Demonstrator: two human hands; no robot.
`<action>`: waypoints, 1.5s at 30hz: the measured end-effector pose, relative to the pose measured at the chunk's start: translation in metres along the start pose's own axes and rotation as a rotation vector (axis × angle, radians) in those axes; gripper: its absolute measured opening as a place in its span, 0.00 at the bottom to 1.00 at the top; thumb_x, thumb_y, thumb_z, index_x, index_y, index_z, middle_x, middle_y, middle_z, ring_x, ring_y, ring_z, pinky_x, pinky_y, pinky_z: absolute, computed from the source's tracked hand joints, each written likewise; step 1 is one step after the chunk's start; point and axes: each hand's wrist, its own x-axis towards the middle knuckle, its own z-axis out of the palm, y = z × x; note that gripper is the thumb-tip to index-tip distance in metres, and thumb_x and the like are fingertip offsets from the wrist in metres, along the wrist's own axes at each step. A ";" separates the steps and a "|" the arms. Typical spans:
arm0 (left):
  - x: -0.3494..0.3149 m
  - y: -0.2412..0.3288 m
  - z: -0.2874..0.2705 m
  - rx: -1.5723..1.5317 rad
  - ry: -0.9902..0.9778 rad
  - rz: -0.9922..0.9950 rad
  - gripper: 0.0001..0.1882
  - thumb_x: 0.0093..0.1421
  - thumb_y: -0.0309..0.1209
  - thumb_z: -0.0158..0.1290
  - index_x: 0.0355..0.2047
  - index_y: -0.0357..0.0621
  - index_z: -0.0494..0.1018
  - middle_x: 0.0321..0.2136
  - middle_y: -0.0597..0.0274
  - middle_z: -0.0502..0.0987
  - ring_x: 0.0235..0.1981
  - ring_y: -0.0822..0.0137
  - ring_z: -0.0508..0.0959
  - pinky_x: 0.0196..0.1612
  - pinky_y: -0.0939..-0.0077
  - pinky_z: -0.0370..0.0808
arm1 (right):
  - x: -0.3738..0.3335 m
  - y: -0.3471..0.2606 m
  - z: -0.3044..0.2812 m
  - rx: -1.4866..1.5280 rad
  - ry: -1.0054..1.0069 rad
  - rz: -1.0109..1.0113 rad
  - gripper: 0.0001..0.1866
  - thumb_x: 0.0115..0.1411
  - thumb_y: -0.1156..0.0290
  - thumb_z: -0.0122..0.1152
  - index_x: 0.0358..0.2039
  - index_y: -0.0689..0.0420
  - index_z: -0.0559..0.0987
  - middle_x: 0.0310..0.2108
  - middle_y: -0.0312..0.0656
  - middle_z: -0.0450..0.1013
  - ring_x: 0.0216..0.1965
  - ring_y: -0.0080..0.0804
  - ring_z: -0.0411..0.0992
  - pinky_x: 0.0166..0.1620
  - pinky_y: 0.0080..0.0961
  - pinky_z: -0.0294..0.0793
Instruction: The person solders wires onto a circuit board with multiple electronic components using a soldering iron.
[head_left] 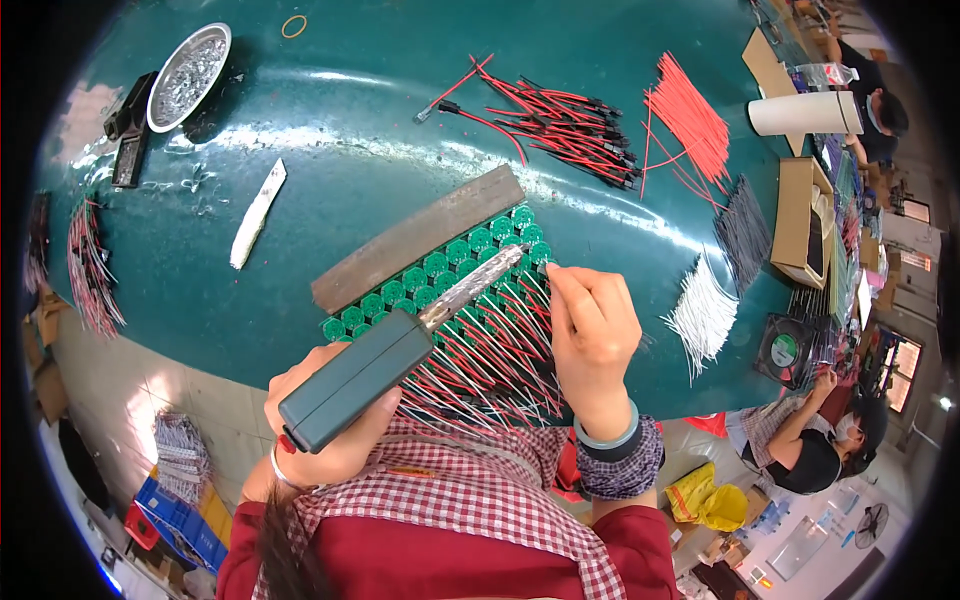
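Note:
My left hand (335,420) is wrapped round the dark box-shaped handle of a soldering iron (360,375). Its metal barrel reaches up to the right, with the tip over the far right end of a panel of round green circuit boards (435,265). Close to that tip, my right hand (597,325) is closed in a pinch at the panel's right edge; what its fingertips hold is too small to make out. Red and white wires (490,350) fan from the boards toward me. A brown bar (420,240) lies along the panel's far side.
Black-and-red connector leads (570,130), red wires (690,120), dark wires (743,235) and white wires (703,312) lie to the right. At the left are a metal bowl (190,78) and a white strip (258,213). A co-worker (815,440) sits at right.

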 end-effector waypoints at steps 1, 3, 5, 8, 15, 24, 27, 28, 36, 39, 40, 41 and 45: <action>0.003 0.002 0.002 -0.055 0.006 -0.027 0.16 0.49 0.22 0.66 0.39 0.34 0.77 0.31 0.58 0.81 0.28 0.69 0.82 0.32 0.76 0.77 | -0.002 0.000 0.002 0.005 -0.003 0.005 0.17 0.46 0.87 0.66 0.39 0.62 0.80 0.32 0.42 0.74 0.31 0.38 0.72 0.32 0.31 0.74; 0.009 0.008 0.004 -0.106 0.009 -0.060 0.16 0.49 0.22 0.66 0.39 0.34 0.77 0.30 0.58 0.81 0.28 0.69 0.82 0.32 0.76 0.77 | -0.004 0.000 0.005 -0.048 0.012 0.007 0.16 0.46 0.87 0.66 0.38 0.62 0.80 0.32 0.42 0.73 0.31 0.37 0.72 0.32 0.30 0.74; 0.016 0.015 0.002 0.006 -0.085 -0.068 0.16 0.49 0.21 0.65 0.39 0.34 0.77 0.29 0.59 0.81 0.27 0.69 0.82 0.31 0.77 0.77 | -0.006 0.000 0.006 -0.050 0.006 0.013 0.16 0.46 0.87 0.66 0.38 0.63 0.80 0.32 0.42 0.73 0.31 0.37 0.72 0.32 0.30 0.74; 0.021 0.015 0.007 0.009 -0.109 -0.039 0.16 0.49 0.21 0.65 0.38 0.33 0.76 0.28 0.58 0.81 0.26 0.69 0.81 0.31 0.78 0.77 | -0.005 0.000 0.005 -0.053 -0.004 0.012 0.16 0.45 0.87 0.66 0.38 0.63 0.80 0.32 0.42 0.73 0.31 0.38 0.72 0.32 0.30 0.73; 0.024 0.014 0.015 -0.048 -0.112 -0.073 0.14 0.48 0.19 0.64 0.37 0.33 0.76 0.27 0.58 0.80 0.25 0.69 0.81 0.29 0.78 0.76 | -0.007 0.000 0.005 -0.061 -0.043 0.013 0.18 0.45 0.85 0.62 0.40 0.65 0.79 0.34 0.45 0.72 0.32 0.40 0.72 0.33 0.31 0.74; 0.025 0.014 0.017 -0.045 -0.158 -0.086 0.14 0.47 0.19 0.65 0.36 0.35 0.77 0.28 0.57 0.79 0.25 0.67 0.80 0.28 0.78 0.75 | -0.008 0.000 0.003 -0.055 -0.068 0.017 0.19 0.44 0.85 0.62 0.41 0.66 0.79 0.35 0.46 0.72 0.33 0.41 0.71 0.33 0.32 0.74; 0.023 0.013 0.016 -0.025 -0.159 -0.081 0.14 0.47 0.18 0.64 0.35 0.35 0.77 0.28 0.57 0.78 0.24 0.65 0.79 0.28 0.78 0.74 | -0.006 -0.001 0.003 -0.059 -0.074 0.015 0.19 0.44 0.85 0.62 0.40 0.66 0.79 0.35 0.46 0.72 0.33 0.41 0.71 0.33 0.32 0.74; 0.024 0.014 0.017 -0.024 -0.151 -0.072 0.13 0.47 0.18 0.65 0.35 0.35 0.77 0.28 0.57 0.78 0.24 0.64 0.79 0.28 0.77 0.74 | -0.007 -0.001 0.003 -0.061 -0.074 0.016 0.19 0.44 0.85 0.62 0.40 0.66 0.79 0.35 0.46 0.72 0.33 0.41 0.71 0.33 0.32 0.74; 0.021 0.015 0.014 0.032 -0.092 0.042 0.13 0.46 0.19 0.66 0.34 0.34 0.78 0.29 0.57 0.79 0.24 0.65 0.80 0.26 0.77 0.75 | -0.007 -0.001 0.003 -0.075 -0.080 0.026 0.18 0.45 0.85 0.62 0.40 0.67 0.79 0.35 0.46 0.72 0.33 0.40 0.71 0.32 0.31 0.73; 0.020 0.016 0.013 0.051 -0.086 0.042 0.14 0.46 0.20 0.66 0.35 0.33 0.78 0.29 0.57 0.79 0.24 0.65 0.81 0.27 0.78 0.76 | -0.006 -0.001 0.004 -0.086 -0.077 0.019 0.18 0.44 0.85 0.62 0.40 0.67 0.79 0.35 0.45 0.72 0.33 0.40 0.71 0.32 0.30 0.73; 0.019 0.017 0.013 0.058 -0.080 0.038 0.14 0.46 0.20 0.66 0.35 0.33 0.78 0.29 0.57 0.79 0.24 0.65 0.81 0.27 0.77 0.76 | -0.007 -0.001 0.004 -0.086 -0.077 0.017 0.18 0.44 0.85 0.62 0.40 0.67 0.79 0.35 0.45 0.72 0.33 0.40 0.71 0.32 0.30 0.73; 0.018 0.017 0.013 0.065 -0.074 0.034 0.14 0.47 0.20 0.66 0.35 0.33 0.78 0.29 0.57 0.79 0.24 0.66 0.81 0.27 0.77 0.76 | -0.007 -0.001 0.004 -0.085 -0.075 0.018 0.18 0.44 0.85 0.62 0.40 0.67 0.79 0.35 0.45 0.72 0.33 0.40 0.71 0.32 0.31 0.74; 0.016 0.014 0.014 0.071 -0.059 0.058 0.14 0.47 0.20 0.66 0.36 0.33 0.79 0.30 0.56 0.79 0.24 0.65 0.81 0.27 0.77 0.76 | -0.008 -0.001 0.005 -0.086 -0.059 0.020 0.17 0.45 0.85 0.62 0.40 0.67 0.79 0.35 0.45 0.72 0.33 0.40 0.71 0.32 0.31 0.74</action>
